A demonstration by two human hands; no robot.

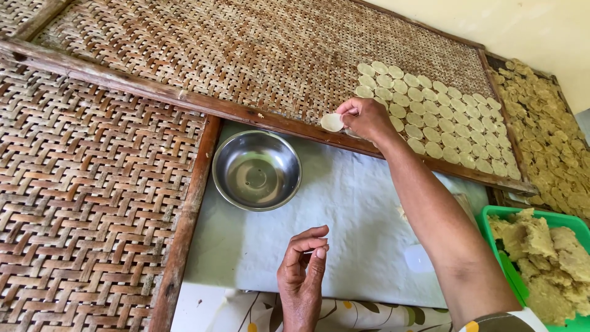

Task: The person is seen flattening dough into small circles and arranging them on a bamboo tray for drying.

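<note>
One pale dough disc (pixel 332 122), pinched flat-side-up in right hand (pixel 367 117) at woven tray (pixel 246 55) edge. Left hand (pixel 302 270) empty, fingers loosely curled. One steel bowl (pixel 256 169); disc rows too many to count.

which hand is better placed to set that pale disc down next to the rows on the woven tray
Right. The right hand already pinches the pale disc at the tray's edge beside the rows of discs. The left hand hangs empty over the cloth.
</note>
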